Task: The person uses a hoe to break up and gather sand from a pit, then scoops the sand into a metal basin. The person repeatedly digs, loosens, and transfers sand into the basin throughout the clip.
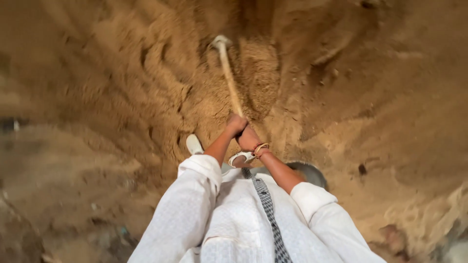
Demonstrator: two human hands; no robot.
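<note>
Both my hands grip the near end of a long wooden-handled digging tool [230,78]. My left hand [236,124] is wrapped round the handle a little farther out; my right hand [249,139], with bangles on the wrist, holds just behind it. The tool's metal head [220,41] is sunk into loose brown sand [122,97] ahead of me. I wear white sleeves rolled to the elbows. My feet in pale sandals [194,144] stand on the sand below my hands.
Heaped sand slopes all around, with clods and ruts at the left and upper right. A grey round pan [312,174] lies partly hidden behind my right arm. Stones and rubble lie at the bottom right [395,238].
</note>
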